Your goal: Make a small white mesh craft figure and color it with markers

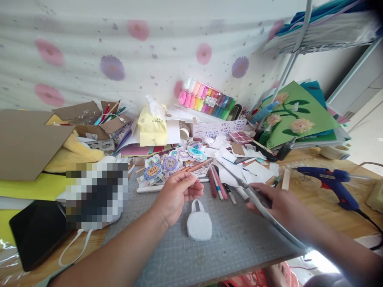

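My left hand point(181, 195) is over the cutting mat point(167, 255), thumb and fingertips pressed together in a pinch. Anything between those fingertips is too small to make out. Just below it on the mat sits a small white handbag point(199, 226) with a textured surface and a looped handle standing up. On the right, my right hand point(275, 203) is closed around what look like metal scissors point(239, 180). Their narrow blades point up and left toward the markers, blurred, and the fingers partly hide the handles.
Pink markers point(216, 181), paper scraps and layered paper flowers point(170, 162) crowd the mat's far side. A blue glue gun point(329, 183) lies at right. Coloured clay sticks point(206, 99) stand behind. At left are a black phone-like slab point(38, 233) and a cardboard box point(26, 143).
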The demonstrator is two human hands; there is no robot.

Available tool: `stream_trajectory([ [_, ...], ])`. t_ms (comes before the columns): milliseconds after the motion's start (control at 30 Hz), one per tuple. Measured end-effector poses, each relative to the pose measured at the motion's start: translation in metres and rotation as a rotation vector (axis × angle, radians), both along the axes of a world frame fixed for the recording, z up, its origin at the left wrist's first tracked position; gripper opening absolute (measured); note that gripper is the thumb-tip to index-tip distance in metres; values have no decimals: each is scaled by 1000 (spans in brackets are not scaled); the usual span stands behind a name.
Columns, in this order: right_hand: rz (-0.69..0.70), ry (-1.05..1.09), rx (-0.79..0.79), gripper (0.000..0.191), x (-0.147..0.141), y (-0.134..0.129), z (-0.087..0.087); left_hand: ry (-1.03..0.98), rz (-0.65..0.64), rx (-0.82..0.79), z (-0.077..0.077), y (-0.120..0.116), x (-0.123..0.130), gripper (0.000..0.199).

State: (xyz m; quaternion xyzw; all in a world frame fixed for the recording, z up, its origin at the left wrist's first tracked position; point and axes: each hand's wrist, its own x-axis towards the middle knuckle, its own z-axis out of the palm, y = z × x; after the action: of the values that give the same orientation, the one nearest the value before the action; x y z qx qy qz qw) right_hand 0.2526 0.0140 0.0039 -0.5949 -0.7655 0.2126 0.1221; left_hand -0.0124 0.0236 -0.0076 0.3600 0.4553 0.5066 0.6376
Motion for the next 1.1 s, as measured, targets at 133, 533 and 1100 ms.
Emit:
stream_trajectory([
  [133,-122,-346,132,51,29,24,-4,-6,38,-18,-4,3,-1,21],
  [533,127,-314,250,50,32,2,-3,62,149,87,2,6,-3,25],
  [1100,-26,-296,207,60,72,23,-2,55,46,75,1,4,-2,18],
])
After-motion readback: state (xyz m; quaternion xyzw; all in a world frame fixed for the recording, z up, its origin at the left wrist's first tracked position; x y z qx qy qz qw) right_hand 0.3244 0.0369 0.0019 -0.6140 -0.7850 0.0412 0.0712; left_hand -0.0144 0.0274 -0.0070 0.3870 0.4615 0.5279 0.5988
